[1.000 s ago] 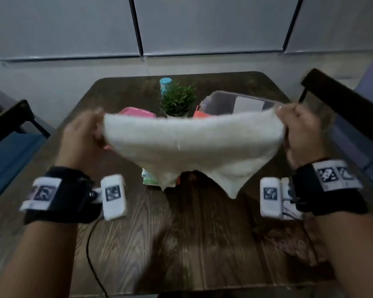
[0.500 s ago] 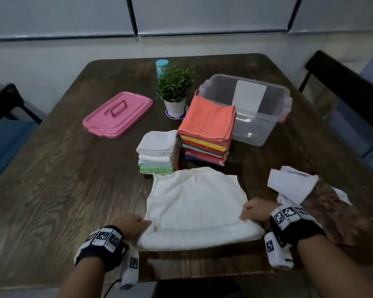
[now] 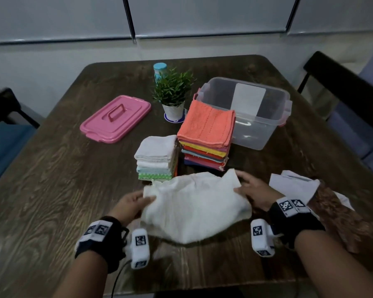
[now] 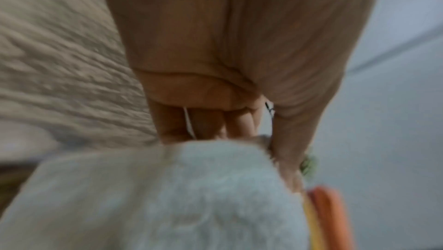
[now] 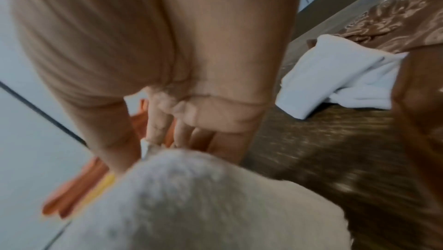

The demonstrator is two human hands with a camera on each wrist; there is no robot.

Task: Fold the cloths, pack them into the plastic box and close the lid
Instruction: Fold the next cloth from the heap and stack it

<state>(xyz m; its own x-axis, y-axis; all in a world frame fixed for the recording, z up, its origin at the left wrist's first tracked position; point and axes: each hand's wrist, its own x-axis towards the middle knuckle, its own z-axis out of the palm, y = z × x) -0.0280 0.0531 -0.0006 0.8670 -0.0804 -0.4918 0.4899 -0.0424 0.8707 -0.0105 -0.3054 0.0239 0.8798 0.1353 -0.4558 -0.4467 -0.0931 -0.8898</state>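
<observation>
since half a second ago you are lifting the white cloth off the table, near edge rising and bunching. it is lying across you, long axis left to right, just in front of the two folded stacks, with the open box and pink lid beyond. your left hand is pinching its left end, your right hand is gripping the right, both fingers curled round it.

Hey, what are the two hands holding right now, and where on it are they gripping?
Both hold one white terry cloth. The left hand pinches its left edge, the right hand its right edge, near the far corners.
</observation>
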